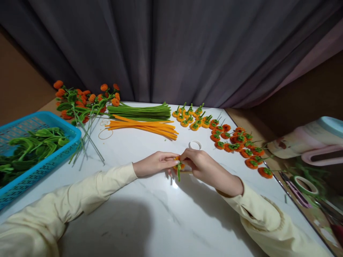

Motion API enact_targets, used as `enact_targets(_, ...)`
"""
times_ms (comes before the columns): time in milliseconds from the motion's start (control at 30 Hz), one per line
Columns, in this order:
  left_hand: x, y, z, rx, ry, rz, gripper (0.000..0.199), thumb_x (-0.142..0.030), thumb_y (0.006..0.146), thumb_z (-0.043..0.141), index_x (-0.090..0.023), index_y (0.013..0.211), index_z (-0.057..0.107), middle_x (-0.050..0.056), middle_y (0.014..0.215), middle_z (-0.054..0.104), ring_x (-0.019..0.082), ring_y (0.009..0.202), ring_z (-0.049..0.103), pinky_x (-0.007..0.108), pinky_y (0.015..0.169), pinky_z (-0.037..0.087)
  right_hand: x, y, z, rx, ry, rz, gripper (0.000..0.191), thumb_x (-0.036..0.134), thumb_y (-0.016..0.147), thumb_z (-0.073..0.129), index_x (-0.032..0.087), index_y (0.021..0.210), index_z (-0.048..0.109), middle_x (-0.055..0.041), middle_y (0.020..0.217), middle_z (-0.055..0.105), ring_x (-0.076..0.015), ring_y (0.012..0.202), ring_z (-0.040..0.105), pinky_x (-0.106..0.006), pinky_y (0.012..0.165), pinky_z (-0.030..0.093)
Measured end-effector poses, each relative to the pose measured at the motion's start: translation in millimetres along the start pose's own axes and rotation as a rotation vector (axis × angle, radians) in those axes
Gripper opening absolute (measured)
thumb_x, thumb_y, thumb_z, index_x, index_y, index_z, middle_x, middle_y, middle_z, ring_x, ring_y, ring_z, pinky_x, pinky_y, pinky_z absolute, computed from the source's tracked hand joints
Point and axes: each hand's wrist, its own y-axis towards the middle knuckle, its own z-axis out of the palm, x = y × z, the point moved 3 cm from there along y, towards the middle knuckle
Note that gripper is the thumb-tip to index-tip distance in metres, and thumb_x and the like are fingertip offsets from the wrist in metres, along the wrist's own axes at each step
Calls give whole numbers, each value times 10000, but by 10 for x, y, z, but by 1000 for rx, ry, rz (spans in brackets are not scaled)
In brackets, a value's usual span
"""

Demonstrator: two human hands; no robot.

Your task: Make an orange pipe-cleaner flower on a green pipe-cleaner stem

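Over the middle of the white table, my left hand (160,164) and my right hand (202,166) meet at a small yellow-orange pipe-cleaner fruit (177,166). Its green stem points down toward me. The left thumb and fingers pinch it from one side. My right thumb and index finger press at its other side; the rest of the right fingers are curled. Part of the fruit is hidden by the fingers. Just beyond my right hand lies a white ring of tape (195,145). Orange pipe cleaners (142,126) and green pipe cleaners (142,111) lie in bundles behind my hands.
Finished yellow fruits (197,123) and orange fruits (237,142) stand at the back right. Long-stemmed orange fruits with leaves (85,101) lie back left, near a blue basket (76,134) of green leaves. Green tape (305,185), scissors (296,191) and a large cup (308,139) are at right.
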Motion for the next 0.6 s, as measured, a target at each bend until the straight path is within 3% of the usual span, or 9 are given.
enact_targets(100,15,-11,12,-29,-4,13,411,-441,828,575,-118,1081,609,53,754,650,134,645,600,283,655,497,1,32,13,61,-26,57,164,8,714,487,140,759,573,-48,737,602,-123,600,511,-226,555,351)
enact_targets(367,62,-33,39,-232,93,35,279,-287,812,590,-108,1025,581,10,725,619,122,668,622,283,709,521,-92,84,53,157,-23,243,173,38,678,497,138,720,631,-23,624,595,-106,535,444,-221,507,295)
enact_targets(600,75,-59,51,-233,78,2,271,-273,808,577,-92,1009,560,4,690,605,124,652,628,282,696,537,-39,62,92,128,-99,261,118,71,687,504,127,669,607,-39,607,588,-107,525,406,-239,508,271)
